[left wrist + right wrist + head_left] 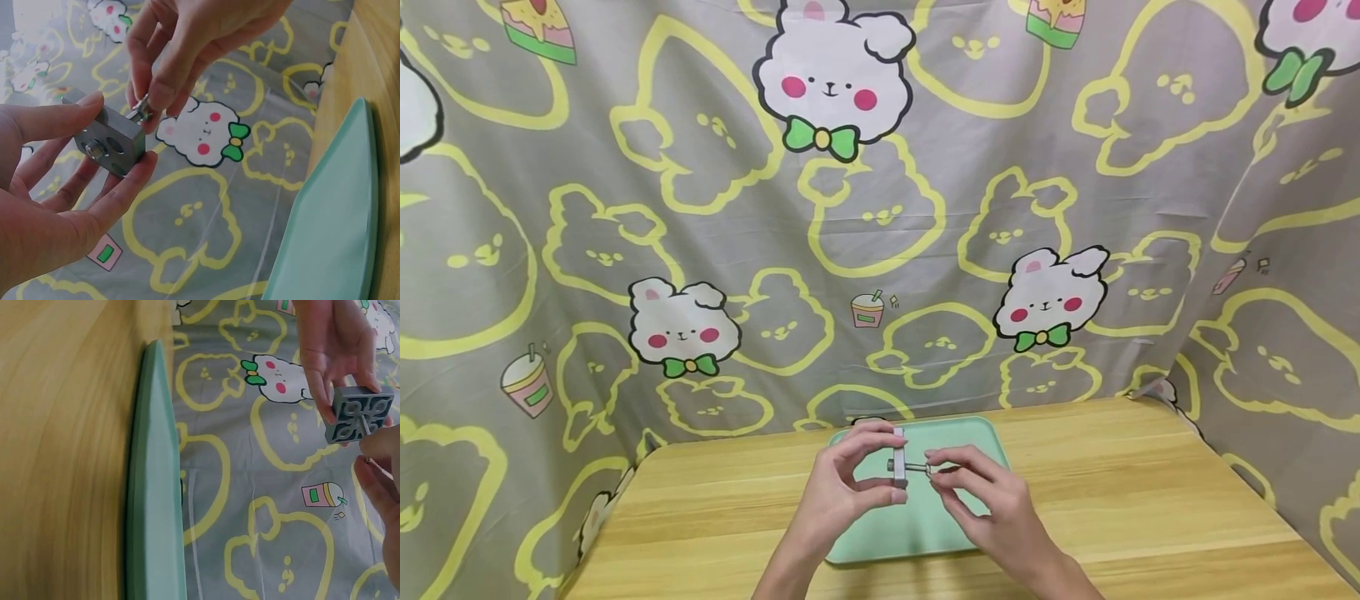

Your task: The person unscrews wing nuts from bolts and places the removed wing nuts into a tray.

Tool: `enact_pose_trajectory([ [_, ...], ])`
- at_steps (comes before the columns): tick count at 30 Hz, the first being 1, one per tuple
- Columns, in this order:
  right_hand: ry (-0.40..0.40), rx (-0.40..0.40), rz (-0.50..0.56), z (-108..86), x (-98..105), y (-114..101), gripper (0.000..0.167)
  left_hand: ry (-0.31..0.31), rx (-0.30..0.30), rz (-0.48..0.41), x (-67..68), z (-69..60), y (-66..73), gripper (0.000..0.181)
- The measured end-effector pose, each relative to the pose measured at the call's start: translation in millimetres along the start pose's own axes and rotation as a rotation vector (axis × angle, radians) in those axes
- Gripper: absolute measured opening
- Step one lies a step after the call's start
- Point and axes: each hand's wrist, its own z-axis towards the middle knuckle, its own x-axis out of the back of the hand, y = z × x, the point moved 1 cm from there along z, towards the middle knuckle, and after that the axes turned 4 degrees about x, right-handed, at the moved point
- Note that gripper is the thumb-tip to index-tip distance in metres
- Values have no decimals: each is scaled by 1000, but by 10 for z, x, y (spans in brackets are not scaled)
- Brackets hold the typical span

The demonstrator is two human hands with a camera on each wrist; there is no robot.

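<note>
My left hand [841, 483] holds a small square grey metal block [111, 139] upright by its edges, thumb at one edge and fingers at the opposite one. Round holes show in one face, and the other face [361, 407] has raised ribs. A thin metal rod [916, 467] runs out from the block's middle, and a short round stub [95, 149] pokes through on the opposite side. With thumb and fingertips, my right hand [1000, 504] pinches the rod's far end, where a small shiny metal piece [141, 110] shows. Fingers partly hide that piece.
Beneath both hands lies a light green tray [887, 537] on a wood-grain table [1120, 483]. A grey curtain [760, 233] printed with yellow outlines and white bunnies hangs behind the table and along both sides.
</note>
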Motion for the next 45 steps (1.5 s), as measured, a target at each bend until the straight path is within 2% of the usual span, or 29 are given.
enact_pose_trajectory([
  [2,-5,44,-21,28,-1,-19,12,1,1,1,-2,0,3,51],
  [5,-9,48,-29,44,-2,-30,13,3,0,4,1,-2,0,52],
  [7,-4,16,-25,34,4,-24,11,1,-3,4,1,-3,0,52],
  [9,4,-52,-2,15,16,-17,9,2,0,5,1,-2,-1,52],
  [10,10,-96,14,6,23,-16,13,4,6,5,-2,1,2,52],
  [12,15,-230,86,-10,35,-23,23,9,14,7,-8,4,6,51],
  [14,19,-405,179,-22,45,-33,31,13,23,10,-15,8,12,50],
  [17,33,-692,345,-34,57,-41,28,16,22,23,-26,10,23,49],
  [19,40,-850,434,-39,68,-37,26,16,22,33,-32,12,24,49],
  [22,39,-1007,539,-44,81,-24,30,14,22,48,-43,16,22,48],
  [25,23,-1105,580,-46,82,-13,34,10,23,51,-51,19,13,48],
  [29,24,-1174,599,-54,75,-7,35,6,21,57,-63,20,4,48],
  [35,44,-1178,594,-53,65,-19,32,8,26,67,-76,20,7,49],
  [40,47,-1144,585,-44,70,-27,28,5,27,64,-81,19,6,49],
  [45,32,-1046,584,-36,83,-25,22,6,19,51,-67,20,-2,49],
])
